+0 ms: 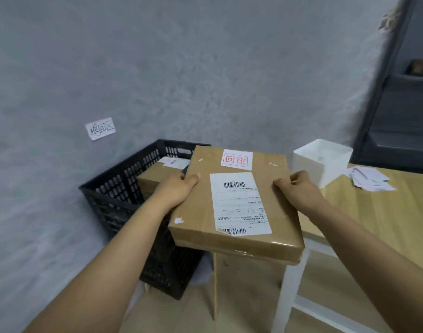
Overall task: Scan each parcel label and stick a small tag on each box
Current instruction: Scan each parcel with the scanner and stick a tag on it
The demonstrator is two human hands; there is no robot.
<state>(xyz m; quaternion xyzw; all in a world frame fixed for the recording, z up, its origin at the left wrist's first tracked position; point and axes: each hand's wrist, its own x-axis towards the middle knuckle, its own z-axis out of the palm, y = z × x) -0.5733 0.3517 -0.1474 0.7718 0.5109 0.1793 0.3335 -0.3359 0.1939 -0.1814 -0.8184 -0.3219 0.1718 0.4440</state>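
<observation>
A flat brown cardboard parcel (201, 207) is held in the air between the black crate and the table. On its top are a white shipping label with barcodes (239, 203) and a small white tag with red characters (236, 159). My left hand (179, 188) grips the parcel's left edge, thumb on top. My right hand (295, 186) grips its right edge the same way. Another brown parcel (155, 179) with a white label lies inside the crate, partly hidden by my left hand.
The black slotted plastic crate (114, 186) stands on the floor by the grey wall, under a paper sign (100, 128). To the right, a wooden table (373, 212) carries a white box (323, 162) and a pile of loose white tags (369, 180). Behind it stands a dark shelf (397, 111).
</observation>
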